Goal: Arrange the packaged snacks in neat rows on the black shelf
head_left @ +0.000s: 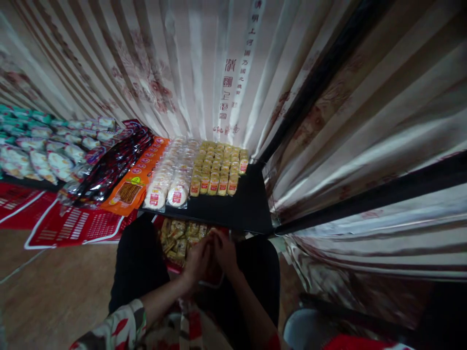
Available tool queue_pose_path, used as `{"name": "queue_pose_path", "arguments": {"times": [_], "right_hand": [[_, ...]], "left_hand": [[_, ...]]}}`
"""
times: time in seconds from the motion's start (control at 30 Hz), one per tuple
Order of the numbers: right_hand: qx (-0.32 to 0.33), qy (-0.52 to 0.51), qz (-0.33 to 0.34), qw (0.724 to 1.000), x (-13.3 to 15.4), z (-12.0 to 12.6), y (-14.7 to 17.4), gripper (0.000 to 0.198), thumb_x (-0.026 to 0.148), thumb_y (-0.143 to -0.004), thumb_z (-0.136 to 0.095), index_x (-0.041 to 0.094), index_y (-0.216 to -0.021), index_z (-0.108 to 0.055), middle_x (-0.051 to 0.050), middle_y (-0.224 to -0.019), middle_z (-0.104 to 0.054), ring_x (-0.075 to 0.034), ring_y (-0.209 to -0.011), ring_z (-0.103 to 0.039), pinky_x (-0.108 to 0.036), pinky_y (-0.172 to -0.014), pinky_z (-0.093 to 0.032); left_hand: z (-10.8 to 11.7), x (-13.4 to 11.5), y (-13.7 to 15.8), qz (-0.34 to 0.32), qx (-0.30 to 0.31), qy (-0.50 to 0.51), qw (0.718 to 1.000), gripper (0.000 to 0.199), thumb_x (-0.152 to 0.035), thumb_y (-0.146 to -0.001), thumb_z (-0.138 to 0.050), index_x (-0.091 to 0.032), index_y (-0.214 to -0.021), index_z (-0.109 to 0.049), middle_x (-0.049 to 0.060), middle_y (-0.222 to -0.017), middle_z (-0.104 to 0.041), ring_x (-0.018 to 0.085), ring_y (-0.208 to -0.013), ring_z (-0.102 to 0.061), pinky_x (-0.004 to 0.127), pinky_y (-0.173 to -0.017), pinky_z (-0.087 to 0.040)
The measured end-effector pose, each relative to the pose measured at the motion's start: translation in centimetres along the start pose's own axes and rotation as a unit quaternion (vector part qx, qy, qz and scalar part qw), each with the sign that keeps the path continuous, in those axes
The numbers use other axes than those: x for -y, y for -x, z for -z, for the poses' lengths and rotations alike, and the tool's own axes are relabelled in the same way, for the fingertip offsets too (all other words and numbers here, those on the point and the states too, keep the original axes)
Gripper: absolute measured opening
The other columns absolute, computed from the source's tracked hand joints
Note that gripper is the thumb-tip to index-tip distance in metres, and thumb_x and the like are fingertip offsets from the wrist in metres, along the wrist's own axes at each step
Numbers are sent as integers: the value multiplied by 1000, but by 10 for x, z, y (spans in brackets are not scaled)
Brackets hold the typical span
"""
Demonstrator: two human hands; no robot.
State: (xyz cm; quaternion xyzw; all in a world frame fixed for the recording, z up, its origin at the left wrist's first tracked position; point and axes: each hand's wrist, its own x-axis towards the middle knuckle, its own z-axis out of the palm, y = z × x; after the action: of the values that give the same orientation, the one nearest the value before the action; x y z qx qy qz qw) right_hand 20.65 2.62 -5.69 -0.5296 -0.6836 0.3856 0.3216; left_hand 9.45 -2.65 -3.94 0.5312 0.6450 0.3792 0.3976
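My left hand (198, 256) and my right hand (224, 252) are close together between my knees. Both have curled fingers, and whatever lies between them is hidden and too dim to name. Beneath them is a red basket (212, 278) with yellow-wrapped snack packets (177, 243) heaped in its left part. Just beyond, on a black shelf (248, 206), small yellow packaged cakes (219, 170) stand in tight rows. To their left lie clear packs of round white biscuits (178, 192) with red labels.
Further left are an orange snack pack (133, 182), dark red packets (109, 167) and white and green packets (47, 146). Red baskets (75, 221) stand below them. A pleated printed curtain (204, 58) hangs behind, with dark bars on the right. A pale round container (306, 328) sits lower right.
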Motion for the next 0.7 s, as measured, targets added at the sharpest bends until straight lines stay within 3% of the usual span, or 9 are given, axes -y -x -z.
{"name": "queue_pose_path", "arguments": {"times": [0.07,0.17,0.3,0.7], "right_hand": [[53,26,-17,998,-6,-15,1,31,19,-80,-43,22,-100,-66,-5,-101,-69,-19,-95,-63,-35,-89,-47],[79,68,-56,993,-17,-36,-3,35,13,-77,-45,18,-106,-65,-10,-106,-68,-22,-99,-63,-35,-90,-46],[98,117,-99,983,-34,-54,-14,40,9,-79,-42,15,-114,-60,-12,-110,-66,-22,-102,-62,-33,-90,-45],[182,188,-128,957,-74,-74,-28,43,10,-83,-36,19,-120,-56,-10,-115,-63,-19,-102,-62,-31,-91,-44]], "left_hand": [[9,19,-3,60,-16,-56,997,31,-17,-85,-33,-18,-103,-59,7,-105,-65,17,-101,-58,31,-93,-42],[16,39,-11,132,-19,-127,983,30,-11,-81,-37,-15,-100,-60,9,-106,-64,18,-103,-57,30,-95,-39],[11,51,-28,190,16,-123,974,34,-8,-80,-40,-14,-107,-59,10,-114,-62,17,-108,-55,27,-96,-37],[-26,84,-74,266,28,-102,958,36,-10,-80,-45,-8,-115,-55,17,-119,-59,19,-112,-54,25,-94,-37]]}}
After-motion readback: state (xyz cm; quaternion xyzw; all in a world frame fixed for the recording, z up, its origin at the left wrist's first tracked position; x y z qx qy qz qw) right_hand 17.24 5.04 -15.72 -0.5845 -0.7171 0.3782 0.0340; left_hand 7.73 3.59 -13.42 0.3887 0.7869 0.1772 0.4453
